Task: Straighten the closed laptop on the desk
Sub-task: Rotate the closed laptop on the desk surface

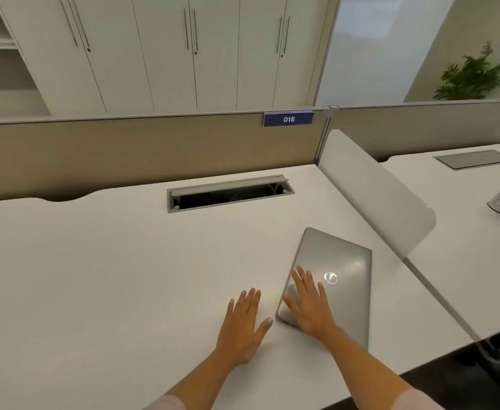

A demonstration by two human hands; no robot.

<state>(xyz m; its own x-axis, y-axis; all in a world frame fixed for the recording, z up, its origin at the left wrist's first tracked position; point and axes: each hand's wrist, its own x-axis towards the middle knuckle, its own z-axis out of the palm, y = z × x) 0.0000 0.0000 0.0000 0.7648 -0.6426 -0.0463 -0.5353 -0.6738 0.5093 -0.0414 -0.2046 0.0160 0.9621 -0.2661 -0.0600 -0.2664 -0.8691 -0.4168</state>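
Flat and open-palmed, the right hand (309, 306) is pressing down on the lid of the closed laptop (340, 279), fingers spread and gripping nothing, covering the lid's near-left corner. Just left of it, the left hand (244, 324) is lying open on the bare desk (95, 276), its thumb reaching toward the laptop's corner. Beyond the right hand, the laptop is sitting skewed to the desk edge, near the white divider (373, 187).
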